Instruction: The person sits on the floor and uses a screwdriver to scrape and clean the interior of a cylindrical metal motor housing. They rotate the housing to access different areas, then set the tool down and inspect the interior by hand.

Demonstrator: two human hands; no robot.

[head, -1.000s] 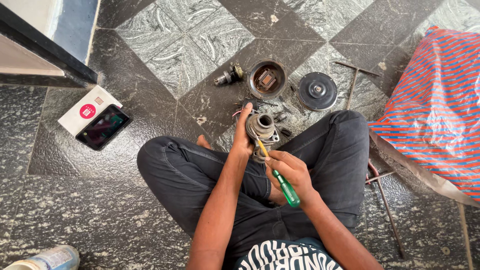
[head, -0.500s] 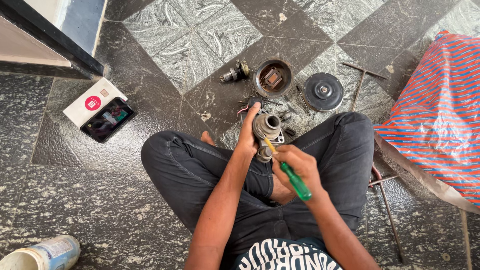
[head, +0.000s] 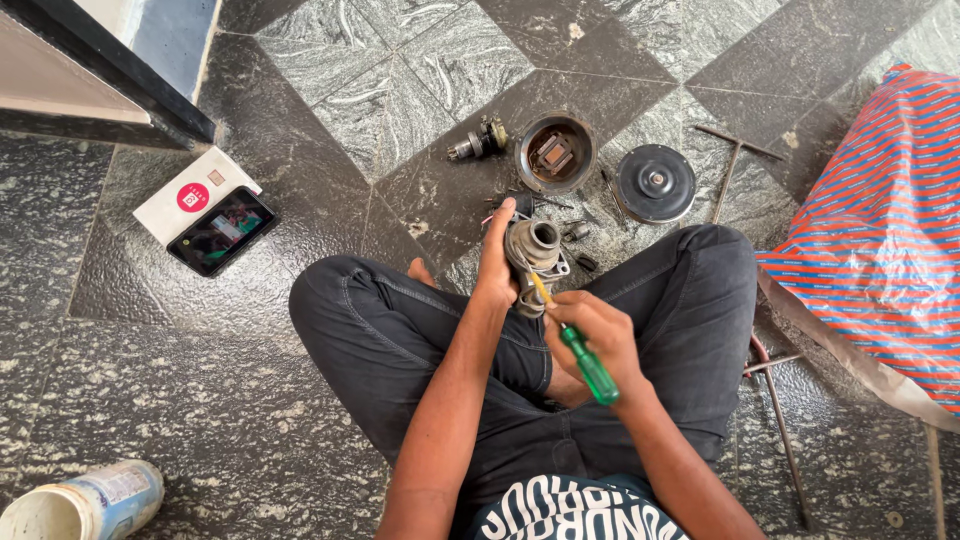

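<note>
Left hand (head: 497, 262) grasping grey metal housing (head: 534, 250), right hand (head: 590, 335) clenched on green-handled screwdriver (head: 578, 350); white box (head: 190, 195) with red round label far left.

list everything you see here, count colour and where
metal housing: 1, grey, held over the lap
screwdriver: 1, green handle, tip at the housing
round casing: 1, dark, floor ahead
disc cover: 1, black, right of the casing
small motor part: 1, grey, left of the casing
phone: 1, black, on a white box, floor left
can: 1, pale, bottom left
striped sheet: 1, red and blue, right
left hand: grips the housing
right hand: holds the screwdriver
</note>
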